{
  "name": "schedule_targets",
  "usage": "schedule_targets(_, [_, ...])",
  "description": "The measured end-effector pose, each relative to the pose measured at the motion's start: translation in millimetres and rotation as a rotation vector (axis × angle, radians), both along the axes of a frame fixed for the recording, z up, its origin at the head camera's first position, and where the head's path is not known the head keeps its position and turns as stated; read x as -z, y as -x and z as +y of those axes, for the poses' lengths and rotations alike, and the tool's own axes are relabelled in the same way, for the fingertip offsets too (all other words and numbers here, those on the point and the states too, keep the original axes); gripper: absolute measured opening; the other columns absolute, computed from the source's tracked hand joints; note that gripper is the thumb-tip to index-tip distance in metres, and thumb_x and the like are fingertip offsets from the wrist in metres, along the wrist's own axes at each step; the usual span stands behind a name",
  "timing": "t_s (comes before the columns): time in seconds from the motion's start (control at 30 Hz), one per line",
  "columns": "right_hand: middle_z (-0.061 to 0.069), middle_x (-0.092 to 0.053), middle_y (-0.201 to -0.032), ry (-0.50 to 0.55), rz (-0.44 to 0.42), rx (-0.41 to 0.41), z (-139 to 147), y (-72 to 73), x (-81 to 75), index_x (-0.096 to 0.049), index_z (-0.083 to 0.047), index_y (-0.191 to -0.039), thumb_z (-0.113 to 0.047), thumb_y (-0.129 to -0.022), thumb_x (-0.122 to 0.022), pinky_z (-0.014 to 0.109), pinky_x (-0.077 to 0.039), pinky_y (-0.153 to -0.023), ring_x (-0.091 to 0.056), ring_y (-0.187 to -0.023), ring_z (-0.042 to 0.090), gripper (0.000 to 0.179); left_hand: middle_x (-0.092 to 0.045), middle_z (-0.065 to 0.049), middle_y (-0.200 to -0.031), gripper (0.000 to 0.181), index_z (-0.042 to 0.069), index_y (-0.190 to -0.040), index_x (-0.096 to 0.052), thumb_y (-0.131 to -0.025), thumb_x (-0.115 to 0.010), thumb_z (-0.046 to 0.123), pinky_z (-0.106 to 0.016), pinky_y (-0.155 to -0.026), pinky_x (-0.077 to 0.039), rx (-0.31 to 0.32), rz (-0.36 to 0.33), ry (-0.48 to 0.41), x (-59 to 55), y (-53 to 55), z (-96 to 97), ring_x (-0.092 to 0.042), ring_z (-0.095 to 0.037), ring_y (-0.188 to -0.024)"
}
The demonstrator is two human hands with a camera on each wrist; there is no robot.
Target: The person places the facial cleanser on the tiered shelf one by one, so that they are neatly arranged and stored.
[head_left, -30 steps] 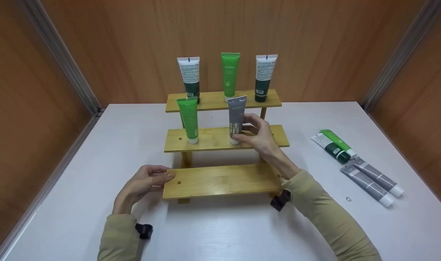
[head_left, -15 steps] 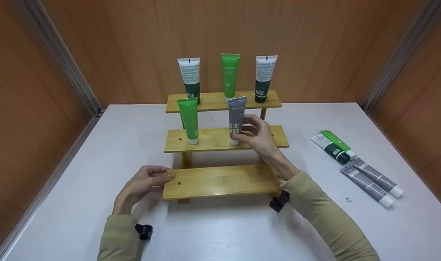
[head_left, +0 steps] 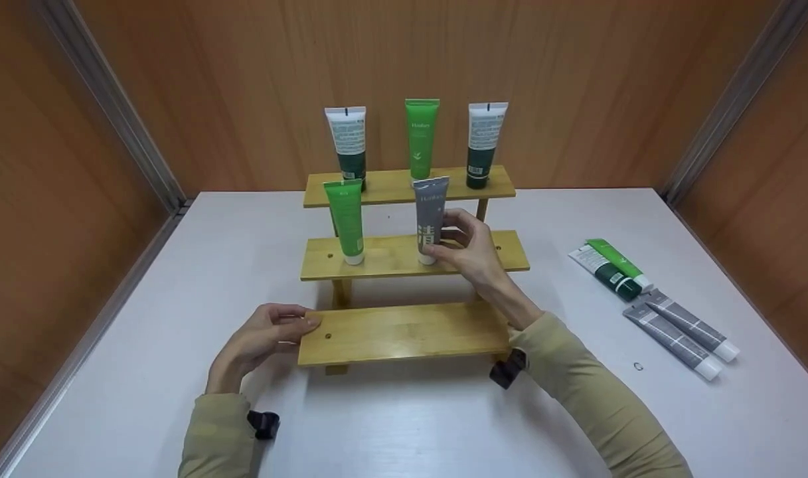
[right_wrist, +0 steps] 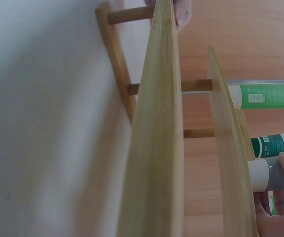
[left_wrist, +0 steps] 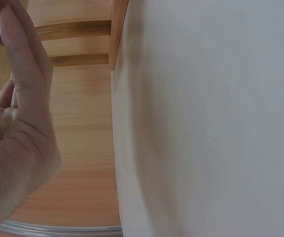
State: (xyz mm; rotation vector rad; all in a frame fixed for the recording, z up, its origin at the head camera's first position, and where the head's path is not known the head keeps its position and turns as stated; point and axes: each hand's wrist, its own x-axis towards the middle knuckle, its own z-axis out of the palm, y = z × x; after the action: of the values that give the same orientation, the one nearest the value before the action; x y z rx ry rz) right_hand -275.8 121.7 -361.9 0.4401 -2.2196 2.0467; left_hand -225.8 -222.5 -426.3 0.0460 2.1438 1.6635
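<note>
A three-tier wooden stand (head_left: 404, 332) occupies the middle of the table. With thumb and fingers my left hand (head_left: 261, 335) pinches the left end of its lowest shelf; the left wrist view shows the same hand (left_wrist: 26, 113) at the wood's edge. On the middle shelf, my right hand (head_left: 473, 252) holds a grey tube (head_left: 430, 212) upright, cap down, between thumb and fingers. The right wrist view has the grey tube's white cap (right_wrist: 258, 176) at the shelf surface. A green tube (head_left: 346, 219) stands to its left on that shelf.
On the top shelf stand two white-and-dark-green tubes (head_left: 348, 143) (head_left: 486, 143) with a green tube (head_left: 421, 136) between them. Several tubes lie on the table at right, including grey tubes (head_left: 672, 338) and a green one (head_left: 619, 262). A small ring (head_left: 638, 366) lies near them. Wooden walls surround the table.
My right hand has shifted the grey tube slightly left along the middle shelf. My left hand stays on the lowest shelf's end.
</note>
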Motion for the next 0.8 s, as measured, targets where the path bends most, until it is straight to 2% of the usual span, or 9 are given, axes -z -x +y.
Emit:
schedule_targets(0.2, [0.017,-0.062,-0.128,-0.008,0.005,-0.004,0.6,0.2,-0.1,-0.056,0.000,-0.132,0.004,-0.083,-0.077,0.039,-0.050,-0.109,-0.061,-0.117,0.028,0.053,-0.074,0.001,-0.100,0.045,-0.004,-0.123,-0.062,-0.092,-0.074,0.026,-0.029,-0.082,-0.061,0.005,0.001,-0.017,0.5,-0.1,-0.2,-0.072,-0.012,-0.090])
schedule_targets(0.47, [0.017,-0.061,-0.128,0.027,-0.007,-0.023,1.0,-1.7,0.2,-0.055,0.001,-0.133,0.006,-0.083,-0.075,0.038,-0.051,-0.108,-0.062,-0.115,0.024,0.054,-0.073,-0.002,-0.103,0.051,-0.007,-0.128,-0.059,-0.091,-0.075,0.025,-0.031,-0.082,-0.061,-0.017,-0.016,-0.021,0.7,0.8,0.1,-0.072,-0.013,-0.091])
schedule_targets(0.8, [0.019,-0.059,-0.133,0.018,-0.004,-0.037,3.0,-5.0,0.2,-0.053,0.001,-0.136,0.005,-0.085,-0.075,0.039,-0.049,-0.110,-0.060,-0.121,0.027,0.055,-0.075,0.000,-0.102,0.048,-0.006,-0.126,-0.061,-0.093,-0.073,0.026,-0.031,-0.082,-0.061,0.022,0.002,-0.018,1.6,1.6,-1.6,-0.072,-0.013,-0.092])
